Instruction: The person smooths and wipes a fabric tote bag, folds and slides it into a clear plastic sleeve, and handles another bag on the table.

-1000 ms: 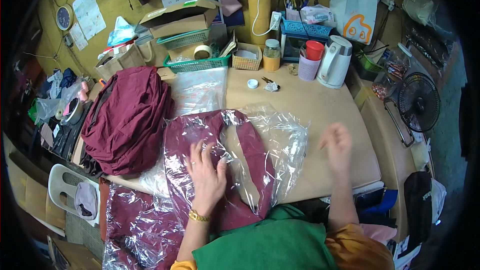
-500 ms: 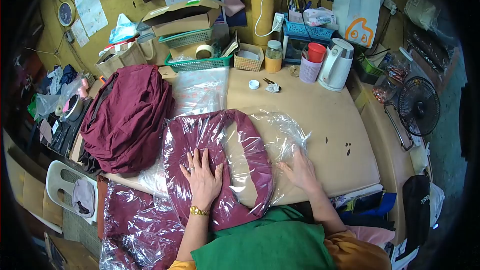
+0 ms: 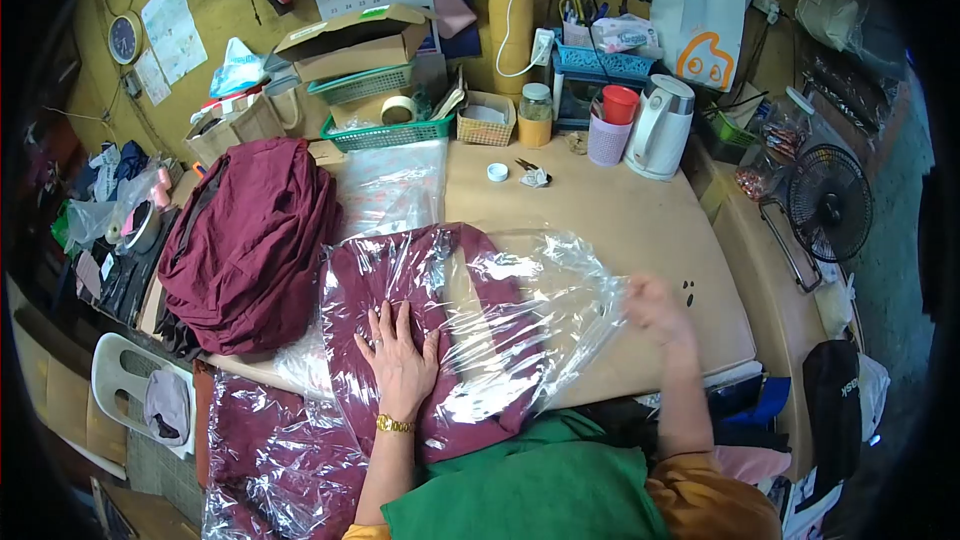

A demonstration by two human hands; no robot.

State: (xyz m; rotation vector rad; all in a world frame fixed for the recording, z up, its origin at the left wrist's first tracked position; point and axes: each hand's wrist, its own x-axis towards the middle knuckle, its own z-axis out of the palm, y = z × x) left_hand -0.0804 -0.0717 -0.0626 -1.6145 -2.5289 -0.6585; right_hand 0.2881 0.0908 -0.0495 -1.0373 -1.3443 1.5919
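Flat on a maroon garment inside a clear plastic bag lies my left hand, fingers spread, pressing on the film. My right hand is blurred at the bag's right end, its fingers closed on the plastic, which is stretched out toward it. The bag's right part holds no cloth. Left of the bag is a heaped pile of maroon cloth. Another maroon garment in shiny plastic hangs at the table's near left edge.
Flat plastic bags lie behind the garment. Farther back on the table are a white lid, small snips, a jar, a purple cup and a white kettle. A black fan stands right.
My right hand came down to the bag's right end, took hold of the plastic and moved right, stretching it out. My left hand stays spread on the garment.
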